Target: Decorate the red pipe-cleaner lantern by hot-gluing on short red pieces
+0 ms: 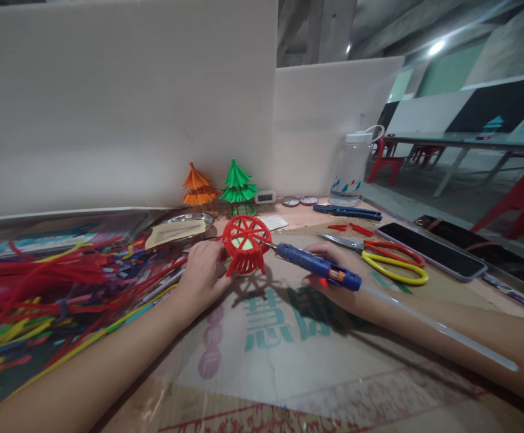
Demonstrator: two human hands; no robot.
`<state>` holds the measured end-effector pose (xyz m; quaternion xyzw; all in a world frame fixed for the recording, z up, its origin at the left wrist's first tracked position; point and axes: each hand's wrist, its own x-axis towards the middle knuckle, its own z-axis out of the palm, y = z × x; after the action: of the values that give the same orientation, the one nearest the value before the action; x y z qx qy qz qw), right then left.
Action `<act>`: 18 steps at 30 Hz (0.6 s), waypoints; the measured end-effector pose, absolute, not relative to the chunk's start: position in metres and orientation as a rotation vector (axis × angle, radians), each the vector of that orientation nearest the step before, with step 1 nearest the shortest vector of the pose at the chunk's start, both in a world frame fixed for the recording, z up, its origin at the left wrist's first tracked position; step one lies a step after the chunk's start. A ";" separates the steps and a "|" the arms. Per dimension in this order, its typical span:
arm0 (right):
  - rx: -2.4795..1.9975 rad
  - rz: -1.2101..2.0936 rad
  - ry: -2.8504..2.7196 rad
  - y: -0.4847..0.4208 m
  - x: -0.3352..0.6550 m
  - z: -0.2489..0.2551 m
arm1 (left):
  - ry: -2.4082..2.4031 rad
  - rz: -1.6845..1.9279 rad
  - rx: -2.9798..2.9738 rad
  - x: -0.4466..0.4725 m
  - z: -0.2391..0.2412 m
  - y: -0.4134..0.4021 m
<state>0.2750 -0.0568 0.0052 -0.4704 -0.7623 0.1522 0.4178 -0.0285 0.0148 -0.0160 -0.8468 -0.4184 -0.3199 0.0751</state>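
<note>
My left hand (204, 273) grips the side of a small red straw model (245, 245), a round wheel-shaped top with short legs, standing on the cardboard sheet (271, 355). My right hand (334, 273) is closed around a blue hot glue gun (316, 265). Its metal nozzle touches the right edge of the red model. A clear glue stick (437, 328) sticks out of the gun's back along my right forearm.
Red, yellow and other coloured straws (41, 288) lie heaped at the left. An orange model (199, 189) and a green model (238, 186) stand by the white partition. Scissors (388, 258), a phone (428, 243), a water bottle (351, 168) and a blue cutter (347, 211) lie at the right.
</note>
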 end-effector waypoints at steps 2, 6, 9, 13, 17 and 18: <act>-1.177 0.391 -1.922 -0.057 0.276 0.005 | -1.238 -0.968 -2.540 -0.029 -0.016 0.015; -1.209 0.340 -1.948 -0.057 0.278 0.004 | -1.232 -0.967 -2.554 -0.029 -0.018 0.015; -1.225 0.284 -1.954 -0.057 0.278 0.004 | -1.234 -0.963 -2.559 -0.029 -0.018 0.016; -1.217 0.294 -1.952 -0.058 0.277 0.006 | -1.233 -0.972 -2.561 -0.029 -0.018 0.015; -1.219 0.289 -1.964 -0.058 0.278 0.005 | -1.266 -0.973 -2.553 -0.029 -0.017 0.014; -1.219 0.296 -1.962 -0.058 0.278 0.004 | -1.270 -0.969 -2.551 -0.029 -0.017 0.014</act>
<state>0.2781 -0.0576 0.0043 -0.4807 -0.7739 0.1166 0.3955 -0.0287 0.0139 -0.0170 -0.8457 -0.4211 -0.3212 0.0656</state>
